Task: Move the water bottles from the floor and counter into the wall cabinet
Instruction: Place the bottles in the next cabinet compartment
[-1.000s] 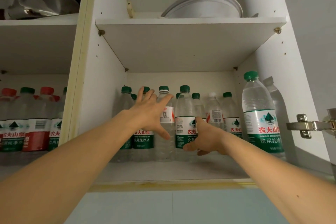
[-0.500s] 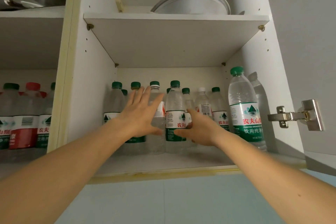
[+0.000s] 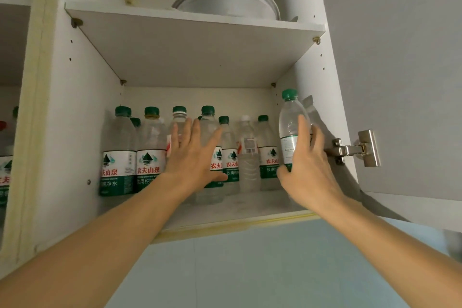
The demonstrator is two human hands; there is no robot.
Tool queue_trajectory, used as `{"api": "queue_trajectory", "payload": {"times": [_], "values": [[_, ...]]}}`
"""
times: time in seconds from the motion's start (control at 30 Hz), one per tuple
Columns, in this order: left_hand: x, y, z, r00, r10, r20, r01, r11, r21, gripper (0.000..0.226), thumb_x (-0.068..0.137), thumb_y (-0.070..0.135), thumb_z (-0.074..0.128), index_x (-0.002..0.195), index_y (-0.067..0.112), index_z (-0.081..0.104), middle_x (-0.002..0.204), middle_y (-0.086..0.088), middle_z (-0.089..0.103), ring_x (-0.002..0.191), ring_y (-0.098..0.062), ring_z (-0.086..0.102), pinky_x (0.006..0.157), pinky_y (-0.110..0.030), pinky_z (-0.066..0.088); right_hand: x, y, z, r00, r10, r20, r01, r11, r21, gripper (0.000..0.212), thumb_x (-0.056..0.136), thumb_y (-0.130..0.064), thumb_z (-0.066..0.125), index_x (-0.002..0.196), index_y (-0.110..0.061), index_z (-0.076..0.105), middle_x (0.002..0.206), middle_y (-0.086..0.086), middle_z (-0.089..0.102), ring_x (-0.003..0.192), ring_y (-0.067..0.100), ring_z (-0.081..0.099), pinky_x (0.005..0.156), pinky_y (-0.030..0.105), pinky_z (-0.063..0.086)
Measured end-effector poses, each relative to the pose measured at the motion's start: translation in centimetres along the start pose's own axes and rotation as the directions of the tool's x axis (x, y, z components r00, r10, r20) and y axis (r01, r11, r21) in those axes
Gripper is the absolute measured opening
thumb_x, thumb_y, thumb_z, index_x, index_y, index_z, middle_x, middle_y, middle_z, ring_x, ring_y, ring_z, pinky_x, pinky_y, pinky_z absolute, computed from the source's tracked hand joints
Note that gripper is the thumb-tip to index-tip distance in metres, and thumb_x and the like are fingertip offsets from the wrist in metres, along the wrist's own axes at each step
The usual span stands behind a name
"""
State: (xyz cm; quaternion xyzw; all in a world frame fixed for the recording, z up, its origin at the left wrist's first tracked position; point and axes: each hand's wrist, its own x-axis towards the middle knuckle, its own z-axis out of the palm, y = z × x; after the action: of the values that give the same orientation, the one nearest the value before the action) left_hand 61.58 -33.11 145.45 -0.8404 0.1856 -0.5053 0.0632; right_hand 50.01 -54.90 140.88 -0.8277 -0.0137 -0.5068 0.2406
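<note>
While the left hand [image 3: 193, 157] lies flat with straight fingers against the row, the right hand [image 3: 303, 165] curls round one clear, green-capped water bottle [image 3: 290, 122] at the right end of the wall cabinet's lower shelf [image 3: 250, 207]. About ten bottles [image 3: 120, 152] stand there; the rear ones are partly hidden. Plates [image 3: 225, 0] sit above.

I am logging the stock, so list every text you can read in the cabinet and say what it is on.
"农夫山泉": red letters on the white and green label of the second clear plastic bottle from the left.
"山泉", then "净水" below: leftmost green-capped clear bottle, first characters turned out of sight.
"农夫": partly hidden labels of the middle bottles.
Too small or blurred: the fine print on the bottle that the right hand grips, and the white-capped bottle's label.
</note>
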Motion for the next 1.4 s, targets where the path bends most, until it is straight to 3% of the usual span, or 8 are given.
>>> {"api": "queue_trajectory", "payload": {"times": [0.07, 0.17, 0.27, 0.43, 0.6, 0.73, 0.97, 1.4], "values": [[0.1, -0.1, 0.1, 1.000, 0.002, 0.001, -0.002, 1.000, -0.013, 0.124, 0.070, 0.085, 0.059, 0.154, 0.038, -0.018, 0.167, -0.022, -0.008, 0.153, -0.039, -0.017, 0.117, -0.058, -0.017, 0.3, 0.7, -0.1, 0.988, 0.119, 0.103, -0.132, 0.982, 0.137, 0.111, 0.091, -0.015, 0.070, 0.156, -0.036, -0.017, 0.155, 0.010, 0.031, 0.113, 0.033, 0.060, 0.085, 0.036, 0.049], [-0.1, -0.8, 0.0, 0.999, 0.027, 0.021, -0.026, 0.999, -0.043, 0.128, 0.067, 0.086, 0.062, 0.155, 0.039, -0.018, 0.167, -0.018, -0.011, 0.153, -0.035, -0.021, 0.117, -0.056, -0.019, 1.5, 1.6, -0.1, 0.950, 0.167, 0.263, -0.236, 0.937, 0.258, 0.087, 0.089, -0.023, 0.076, 0.151, -0.027, 0.015, 0.118, -0.005, 0.062, 0.095, 0.015, 0.066, 0.075, 0.030, 0.056], [-0.4, -1.7, 0.0, 0.997, 0.075, 0.030, -0.073, 0.994, -0.081, 0.131, 0.066, 0.083, 0.066, 0.153, 0.041, -0.023, 0.167, -0.015, -0.014, 0.152, -0.031, -0.025, 0.116, -0.054, -0.022, 2.9, 1.7, 0.4, 0.905, 0.186, 0.383, -0.291, 0.927, 0.239, 0.076, 0.083, -0.031, 0.083, 0.138, -0.021, 0.032, 0.119, -0.005, 0.063, 0.109, 0.017, 0.062, 0.097, 0.037, 0.052], [-0.5, -1.8, 0.0, 0.995, 0.087, 0.050, -0.084, 0.994, -0.069, 0.139, 0.062, 0.080, 0.071, 0.152, 0.039, -0.026, 0.167, -0.013, -0.018, 0.151, -0.030, -0.028, 0.116, -0.054, -0.022, 5.6, 1.5, 2.4, 0.839, 0.179, 0.515, -0.326, 0.921, 0.211, 0.081, 0.076, -0.024, 0.090, 0.140, -0.017, 0.041, 0.126, 0.000, 0.066, 0.117, 0.021, 0.062, 0.107, 0.041, 0.048], [-0.7, -1.5, 0.0, 0.997, 0.063, 0.048, -0.062, 0.998, -0.022, 0.137, 0.064, 0.082, 0.069, 0.154, 0.035, -0.023, 0.167, -0.014, -0.017, 0.151, -0.032, -0.026, 0.120, -0.058, -0.016, 7.1, 0.6, 3.9, 0.795, 0.068, 0.602, -0.256, 0.938, 0.232, 0.059, 0.076, -0.012, 0.088, 0.129, -0.024, 0.063, 0.119, -0.003, 0.073, 0.113, 0.018, 0.067, 0.097, 0.032, 0.052], [-0.7, -1.2, 0.0, 0.998, 0.047, 0.050, -0.047, 0.999, -0.001, 0.136, 0.065, 0.083, 0.068, 0.155, 0.034, -0.021, 0.167, -0.013, -0.017, 0.151, -0.032, -0.027, 0.120, -0.058, -0.017, 8.0, -0.1, 5.2, 0.774, 0.100, 0.625, -0.254, 0.954, 0.161, 0.059, 0.075, -0.019, 0.090, 0.128, -0.021, 0.063, 0.120, 0.000, 0.072, 0.113, 0.022, 0.065, 0.104, 0.041, 0.052], [-0.7, -1.2, 0.0, 0.998, 0.041, 0.052, -0.042, 0.999, 0.005, 0.133, 0.067, 0.078, 0.071, 0.158, 0.032, -0.015, 0.167, -0.013, -0.016, 0.151, -0.032, -0.026, 0.121, -0.059, -0.012, 8.4, -2.2, 6.8, 0.721, 0.069, 0.689, -0.228, 0.963, 0.142, 0.047, 0.080, -0.021, 0.086, 0.123, -0.020, 0.066, 0.120, 0.002, 0.070, 0.111, 0.021, 0.064, 0.084, 0.033, 0.059], [-1.4, -2.2, -0.6, 1.000, 0.025, 0.020, -0.022, 0.991, -0.134, 0.111, 0.083, 0.057, 0.072, 0.160, 0.032, -0.003, 0.166, -0.007, -0.022, 0.152, -0.027, -0.026, 0.117, -0.047, -0.017, 8.0, -1.9, 8.0, 0.754, -0.024, 0.657, -0.153, 0.966, 0.210, 0.035, 0.084, -0.025, 0.083, 0.116, -0.018, 0.070, 0.111, 0.002, 0.074, 0.102, 0.021, 0.069, 0.086, 0.036, 0.060]]}}
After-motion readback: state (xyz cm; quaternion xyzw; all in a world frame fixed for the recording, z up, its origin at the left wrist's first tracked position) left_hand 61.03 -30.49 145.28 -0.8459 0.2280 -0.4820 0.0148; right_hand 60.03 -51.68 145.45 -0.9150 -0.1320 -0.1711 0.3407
